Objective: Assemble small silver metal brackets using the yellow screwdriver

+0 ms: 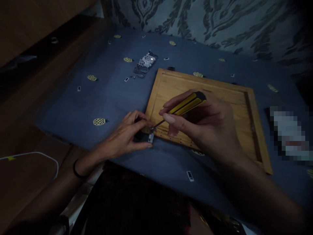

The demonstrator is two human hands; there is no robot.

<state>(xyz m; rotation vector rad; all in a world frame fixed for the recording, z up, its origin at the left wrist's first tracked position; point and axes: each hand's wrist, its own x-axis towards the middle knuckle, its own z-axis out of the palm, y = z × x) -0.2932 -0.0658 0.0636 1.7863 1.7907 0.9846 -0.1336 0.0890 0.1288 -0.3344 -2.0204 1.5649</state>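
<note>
My right hand grips a screwdriver by its yellow and black handle. The shaft slopes down to the left, and its tip meets a small grey metallic part at the near left corner of a wooden board. Fingers and thumb of my left hand are closed around that part, steadying it by the board's edge. The part's exact kind is too small and dark to make out.
Farther back on the blue pineapple-print cloth lies a small disassembled device with a looped cable and tiny loose pieces beside it. A blurred-out object lies at the right. A white cable runs at lower left.
</note>
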